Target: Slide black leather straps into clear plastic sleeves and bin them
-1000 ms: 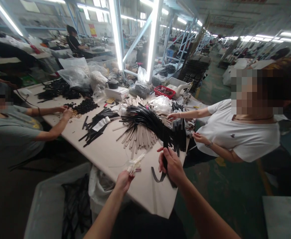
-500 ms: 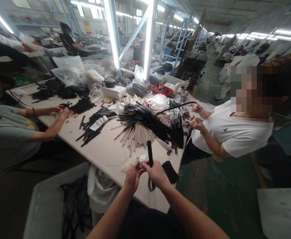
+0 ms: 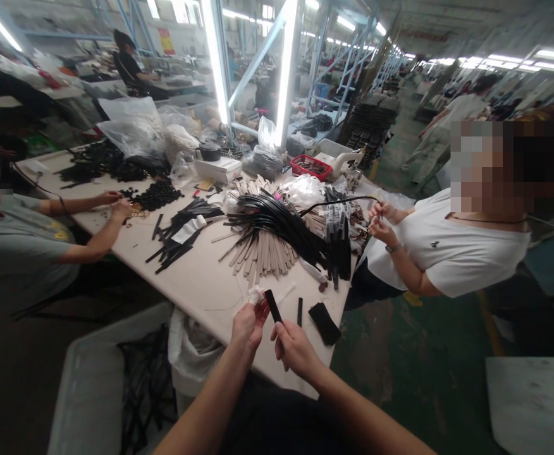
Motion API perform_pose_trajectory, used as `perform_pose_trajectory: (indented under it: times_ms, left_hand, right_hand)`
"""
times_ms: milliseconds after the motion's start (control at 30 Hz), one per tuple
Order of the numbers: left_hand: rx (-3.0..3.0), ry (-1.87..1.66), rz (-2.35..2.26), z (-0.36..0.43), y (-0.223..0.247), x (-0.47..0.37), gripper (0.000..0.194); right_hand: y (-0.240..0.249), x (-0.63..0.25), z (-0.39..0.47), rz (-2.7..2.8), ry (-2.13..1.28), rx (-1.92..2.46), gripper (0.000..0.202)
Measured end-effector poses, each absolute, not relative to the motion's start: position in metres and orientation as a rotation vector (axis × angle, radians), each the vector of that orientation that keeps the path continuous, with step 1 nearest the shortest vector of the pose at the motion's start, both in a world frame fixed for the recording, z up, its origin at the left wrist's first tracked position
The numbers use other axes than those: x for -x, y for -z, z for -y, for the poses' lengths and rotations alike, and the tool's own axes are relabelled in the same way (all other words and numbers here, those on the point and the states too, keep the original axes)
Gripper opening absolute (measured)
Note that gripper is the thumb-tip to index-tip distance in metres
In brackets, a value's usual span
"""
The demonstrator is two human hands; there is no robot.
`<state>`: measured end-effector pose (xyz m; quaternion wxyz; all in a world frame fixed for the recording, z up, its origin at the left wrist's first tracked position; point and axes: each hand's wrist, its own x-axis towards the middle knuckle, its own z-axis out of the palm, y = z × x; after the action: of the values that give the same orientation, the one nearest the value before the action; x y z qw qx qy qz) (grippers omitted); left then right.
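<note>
My left hand (image 3: 248, 325) is closed around a crumpled white cloth (image 3: 256, 294), which pokes out above the fingers. In my right hand (image 3: 296, 349) a black strap (image 3: 272, 306) is pinched between thumb and fingers. The strap slants up and left, its far end beside the fingers of my left hand. Both hands are over the near corner of the table. A short black strip (image 3: 300, 311) lies just beyond my right hand, and a black rectangular stack (image 3: 324, 323) lies to its right.
On the table (image 3: 186, 284) are a bundle of long black straps (image 3: 281, 221), beige strips (image 3: 262, 253) and a red basket (image 3: 310, 167). A co-worker in white (image 3: 467, 246) handles a strap at right; another (image 3: 25, 234) sorts small pieces at left. A bin (image 3: 75, 379) stands below.
The black strap in my right hand has tipped from upright to slanting left, toward my left hand. My hands have moved slightly apart. A short black strip now shows on the table.
</note>
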<state>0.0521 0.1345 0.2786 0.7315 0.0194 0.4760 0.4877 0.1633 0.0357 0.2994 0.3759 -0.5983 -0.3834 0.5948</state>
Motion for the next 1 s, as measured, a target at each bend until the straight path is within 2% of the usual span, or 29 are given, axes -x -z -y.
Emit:
perform_pose_trajectory:
  times_ms: [167, 500, 667, 833, 1000]
  left_hand:
    - [-0.077, -1.040, -1.047, -0.139, -0.286, -0.062, 0.015]
    - [-0.170, -1.023, -1.066, -0.126, -0.291, -0.068, 0.015]
    - [-0.278, -0.843, -1.044, -0.109, -0.275, -0.059, 0.023]
    - [-0.262, -1.058, -1.053, -0.119, -0.276, -0.037, 0.021]
    - [-0.341, -0.960, -1.029, -0.102, -0.273, -0.046, 0.028]
  right_hand:
    - [-0.295, -0.150, -0.031, 1.016, -1.473, 1.607, 0.048]
    - [-0.286, -0.156, -0.042, 1.039, -1.517, 1.629, 0.038]
    - [-0.286, -0.167, -0.063, 1.008, -1.620, 1.528, 0.043]
    - [-0.283, -0.167, -0.061, 1.012, -1.709, 1.437, 0.045]
    - [-0.281, -0.162, -0.066, 1.010, -1.569, 1.560, 0.047]
